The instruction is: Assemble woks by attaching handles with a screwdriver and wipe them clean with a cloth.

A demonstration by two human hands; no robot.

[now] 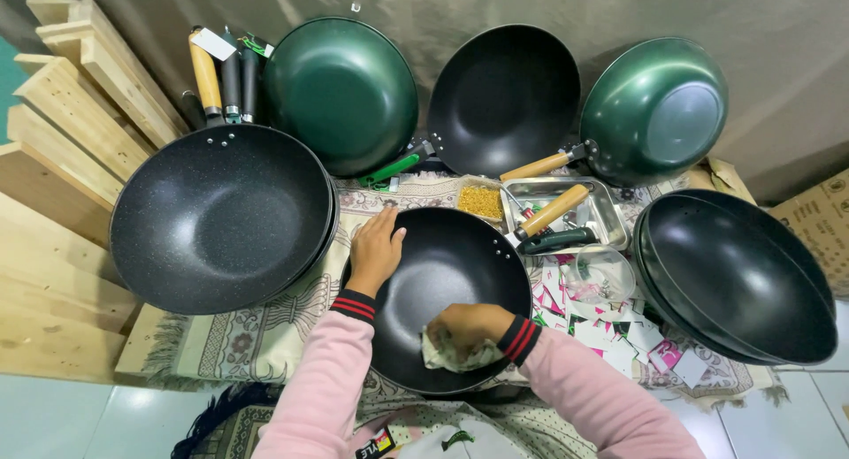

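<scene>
Black round non-stick wok with a pale wooden handle [442, 291] lies on the patterned mat [265, 331], centre | left hand [375, 251] rests on its far-left rim, fingers loosely curled over the edge | right hand [471, 328] closed around a crumpled pale cloth [447, 356], pressed inside the bowl | steel tray [601, 213] just beyond.

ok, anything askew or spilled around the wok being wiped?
Only the paper tags: a loose heap strewn over the mat between the centre wok and the stacked black woks. No visible damage. Left hand steadies the rim; right hand presses a cloth inside.
</scene>
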